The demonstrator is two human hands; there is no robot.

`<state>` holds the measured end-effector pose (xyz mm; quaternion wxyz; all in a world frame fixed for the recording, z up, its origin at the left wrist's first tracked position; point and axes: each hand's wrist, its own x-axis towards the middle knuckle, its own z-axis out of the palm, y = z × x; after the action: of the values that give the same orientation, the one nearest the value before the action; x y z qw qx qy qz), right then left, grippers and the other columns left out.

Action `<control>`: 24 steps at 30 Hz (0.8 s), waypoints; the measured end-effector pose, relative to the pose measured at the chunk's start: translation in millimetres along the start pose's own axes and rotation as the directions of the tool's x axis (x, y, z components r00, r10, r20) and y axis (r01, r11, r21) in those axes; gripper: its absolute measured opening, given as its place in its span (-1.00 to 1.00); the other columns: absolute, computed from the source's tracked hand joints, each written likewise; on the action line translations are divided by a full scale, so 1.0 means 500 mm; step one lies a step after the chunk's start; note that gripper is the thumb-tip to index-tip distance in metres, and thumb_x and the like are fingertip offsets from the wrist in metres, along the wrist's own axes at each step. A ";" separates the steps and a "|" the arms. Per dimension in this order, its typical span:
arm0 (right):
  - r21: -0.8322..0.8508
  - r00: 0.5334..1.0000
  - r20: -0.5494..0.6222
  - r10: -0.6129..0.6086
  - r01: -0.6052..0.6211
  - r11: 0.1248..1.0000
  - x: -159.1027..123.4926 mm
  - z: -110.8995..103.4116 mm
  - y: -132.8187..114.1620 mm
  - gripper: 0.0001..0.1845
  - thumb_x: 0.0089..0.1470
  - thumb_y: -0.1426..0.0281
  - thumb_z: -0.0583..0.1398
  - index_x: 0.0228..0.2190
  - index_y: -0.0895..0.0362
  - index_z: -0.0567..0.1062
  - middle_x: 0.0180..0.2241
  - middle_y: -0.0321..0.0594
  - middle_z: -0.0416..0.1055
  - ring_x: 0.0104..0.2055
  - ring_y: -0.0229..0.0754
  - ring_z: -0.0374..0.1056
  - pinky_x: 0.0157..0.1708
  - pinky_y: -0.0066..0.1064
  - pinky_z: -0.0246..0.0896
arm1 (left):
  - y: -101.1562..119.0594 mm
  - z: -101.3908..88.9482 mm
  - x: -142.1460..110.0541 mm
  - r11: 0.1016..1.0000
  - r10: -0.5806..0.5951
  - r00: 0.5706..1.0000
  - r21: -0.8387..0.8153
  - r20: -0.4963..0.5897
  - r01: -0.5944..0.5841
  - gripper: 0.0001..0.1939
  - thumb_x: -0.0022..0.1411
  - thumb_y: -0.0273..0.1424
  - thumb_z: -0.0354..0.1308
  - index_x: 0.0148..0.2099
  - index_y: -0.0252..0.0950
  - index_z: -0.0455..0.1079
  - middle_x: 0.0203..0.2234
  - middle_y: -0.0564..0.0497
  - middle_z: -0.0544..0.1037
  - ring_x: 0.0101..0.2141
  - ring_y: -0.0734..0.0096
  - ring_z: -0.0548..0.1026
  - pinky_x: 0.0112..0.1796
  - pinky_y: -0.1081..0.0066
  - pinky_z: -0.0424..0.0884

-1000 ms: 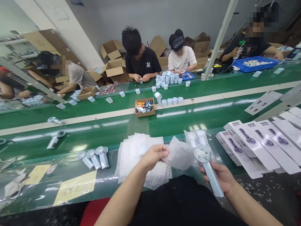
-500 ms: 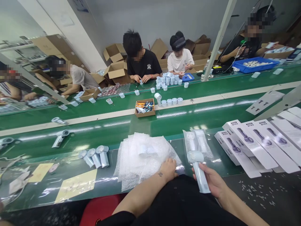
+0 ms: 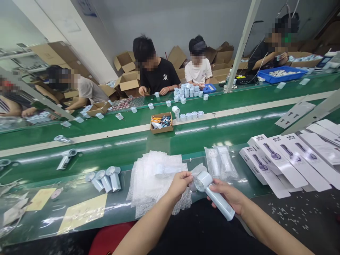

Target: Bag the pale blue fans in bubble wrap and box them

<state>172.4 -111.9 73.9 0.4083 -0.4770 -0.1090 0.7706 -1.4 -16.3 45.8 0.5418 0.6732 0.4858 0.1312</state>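
Note:
In my right hand (image 3: 225,193) is a light-blue handheld fan (image 3: 220,202), gripped round its handle just below the round head. The fan tilts, with its head toward my left hand and its handle end toward my body. My left hand (image 3: 182,182) pinches the edge of a translucent bubble-wrap bag (image 3: 199,168), which sits right behind the fan head. How far the bag reaches around the head, I cannot tell. Under and beside my left wrist lies a stack of bubble-wrap bags (image 3: 148,180). Two bagged fans (image 3: 225,161) lie just beyond my right hand.
White printed boxes (image 3: 273,156) lean in a row at the right. Three bare fans (image 3: 114,179) rest left of the bag stack. Across the green conveyor (image 3: 127,150), a small carton of parts (image 3: 162,128) stands before several co-workers. A metal post (image 3: 243,46) rises at right.
My left hand has risen from the bag stack, now pinching a bag's edge by the fan head. My right hand has tilted the fan, its head moving left.

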 end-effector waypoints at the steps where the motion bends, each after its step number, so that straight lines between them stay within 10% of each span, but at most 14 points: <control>1: -0.049 1.000 -0.023 -0.004 0.003 0.999 0.001 0.001 0.002 -0.53 -0.16 0.34 0.36 -0.18 0.12 0.36 -0.46 -0.28 0.42 -0.45 -0.17 0.40 -0.60 -0.43 0.34 | 0.008 -0.002 -0.006 0.997 0.004 0.999 -0.072 -0.040 -0.007 -0.76 0.21 -0.35 -0.03 -0.29 -0.39 0.40 -0.52 0.00 0.47 -0.50 0.47 0.39 -0.43 0.49 0.31; 4: -0.134 0.996 -0.089 0.000 -0.012 0.991 -0.002 0.003 0.014 -0.61 -0.15 0.32 0.35 -0.27 0.12 0.35 -0.48 -0.27 0.42 -0.47 -0.16 0.40 -0.63 -0.41 0.33 | 0.030 -0.003 -0.027 0.978 0.197 0.973 -0.038 -0.120 -0.203 -0.83 0.17 -0.39 0.01 -0.35 -0.34 0.39 -0.50 -0.01 0.45 -0.42 0.40 0.39 -0.35 0.42 0.33; 8: -0.029 0.989 -0.144 0.017 -0.022 0.999 -0.017 0.013 0.016 -0.62 -0.12 0.33 0.33 -0.28 0.10 0.31 -0.52 -0.27 0.42 -0.45 -0.14 0.41 -0.58 -0.39 0.34 | 0.032 -0.003 -0.070 0.788 0.557 0.827 0.363 -0.073 -0.498 -0.75 0.25 -0.49 -0.14 -0.30 -0.32 0.38 -0.39 -0.11 0.46 -0.30 0.29 0.39 -0.23 0.31 0.34; 14: 0.154 0.969 -0.245 0.001 0.038 0.987 -0.011 0.040 0.015 -0.62 -0.12 0.45 0.32 -0.25 0.07 0.30 -0.56 -0.35 0.39 -0.54 -0.22 0.35 -0.54 -0.41 0.29 | 0.056 0.022 -0.098 0.727 0.535 0.822 0.388 0.198 -0.566 -0.81 0.13 -0.54 -0.04 -0.27 -0.31 0.38 -0.38 -0.09 0.47 -0.29 0.28 0.39 -0.21 0.32 0.34; 18: 0.166 0.936 -0.350 0.049 0.010 0.986 -0.007 0.034 0.028 -0.77 -0.06 0.40 0.26 -0.48 0.09 0.26 -0.63 -0.38 0.30 -0.56 -0.27 0.27 -0.52 -0.47 0.19 | 0.098 0.033 -0.068 0.992 0.122 0.984 0.008 0.126 -0.124 -0.89 0.11 -0.45 0.01 -0.40 -0.33 0.35 -0.53 0.05 0.40 -0.46 0.44 0.34 -0.38 0.45 0.28; 24: -0.498 0.978 -0.105 -0.182 0.107 0.861 -0.137 -0.012 -0.034 -0.60 -0.13 0.14 0.35 -0.61 0.15 0.34 -0.60 -0.41 0.18 -0.52 -0.34 0.07 -0.51 -0.51 0.00 | 0.128 -0.012 -0.109 0.922 -0.124 0.978 -0.344 0.167 0.176 -0.87 -0.01 -0.37 0.13 -0.46 -0.35 0.33 -0.66 0.16 0.26 -0.60 0.58 0.14 -0.53 0.52 0.05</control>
<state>200.5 -152.8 124.7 0.3380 -0.6113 -0.3054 0.6472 -0.1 -52.4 121.9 0.6968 0.5320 0.4640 0.1270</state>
